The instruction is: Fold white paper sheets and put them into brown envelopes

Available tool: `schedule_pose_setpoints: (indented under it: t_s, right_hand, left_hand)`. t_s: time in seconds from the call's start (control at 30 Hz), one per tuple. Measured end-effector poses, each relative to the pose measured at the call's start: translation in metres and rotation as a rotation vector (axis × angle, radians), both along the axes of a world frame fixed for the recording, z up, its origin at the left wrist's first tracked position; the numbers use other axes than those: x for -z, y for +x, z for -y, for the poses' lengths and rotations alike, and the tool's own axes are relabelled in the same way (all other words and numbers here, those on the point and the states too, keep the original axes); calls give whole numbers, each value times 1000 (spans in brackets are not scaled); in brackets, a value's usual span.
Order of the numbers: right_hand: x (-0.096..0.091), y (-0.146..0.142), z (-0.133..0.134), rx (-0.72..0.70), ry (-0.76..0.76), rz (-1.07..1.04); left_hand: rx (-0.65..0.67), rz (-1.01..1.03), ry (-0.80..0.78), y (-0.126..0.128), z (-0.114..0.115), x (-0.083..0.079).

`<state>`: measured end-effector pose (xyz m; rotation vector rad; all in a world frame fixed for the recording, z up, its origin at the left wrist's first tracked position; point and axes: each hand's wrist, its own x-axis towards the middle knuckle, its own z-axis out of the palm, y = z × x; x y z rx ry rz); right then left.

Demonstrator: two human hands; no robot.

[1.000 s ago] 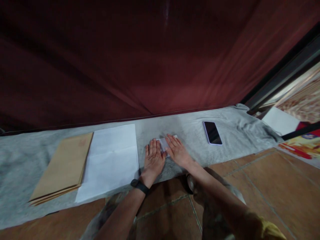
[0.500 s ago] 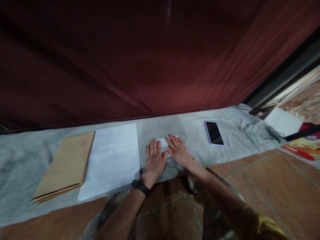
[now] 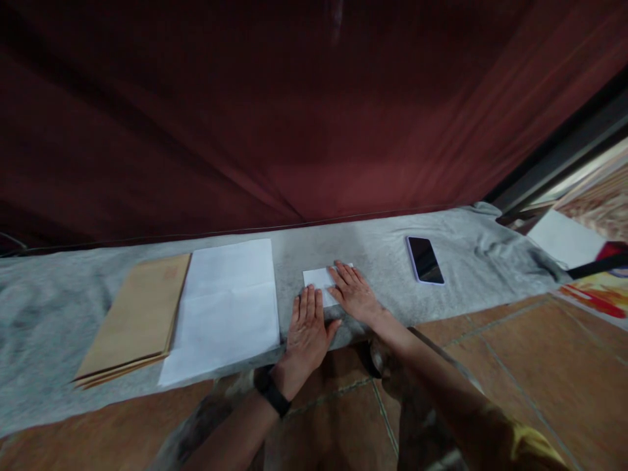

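A small folded white paper (image 3: 318,278) lies flat on the grey cloth. My right hand (image 3: 356,294) rests palm down across its right part, fingers stretched out and a little spread. At its lower left edge lies my left hand (image 3: 310,330), flat, with the fingertips touching the paper and the thumb held out to the right. Both hands partly cover the paper, so its lower edge is hidden. To the left, large white sheets (image 3: 228,307) with a crease across them lie flat.
A stack of brown envelopes (image 3: 135,314) overlaps the sheets' left edge. A phone (image 3: 425,260) in a pale purple case lies to the right on the grey cloth (image 3: 377,242). A dark red curtain (image 3: 304,131) hangs behind; brown floor tiles (image 3: 515,353) are in front.
My left hand has slid down and toward me, uncovering more of the folded paper's left side. My right hand stays on the paper. The view has shifted slightly.
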<state>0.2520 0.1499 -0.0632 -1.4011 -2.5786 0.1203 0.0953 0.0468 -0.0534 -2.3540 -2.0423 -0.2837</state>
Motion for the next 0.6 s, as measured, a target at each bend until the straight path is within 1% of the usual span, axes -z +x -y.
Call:
schedule_pose_setpoints:
  t_s: [0.1,0.2,0.33,0.4,0.5,0.6]
  right_hand:
    - [-4,-1,0,9,-10,4]
    - [-10,-9,4,7,-8,-11]
    - [-13,-23,14,-92,-24,-61]
    - [-12,-26,17,-101,-32,-72]
    - [-9,-20,15,-75,-26,-56]
    - [-8,-6,9,-55,-12,-16]
  left_hand:
    - [34,-5,1,-2,6,0]
    - [43,-17,4,-2,8,1]
    - [47,-38,-2,-1,6,1]
    - [52,-38,-5,-1,5,1]
    - [57,-27,3,-3,6,1]
    - [53,-13,18,-5,9,2]
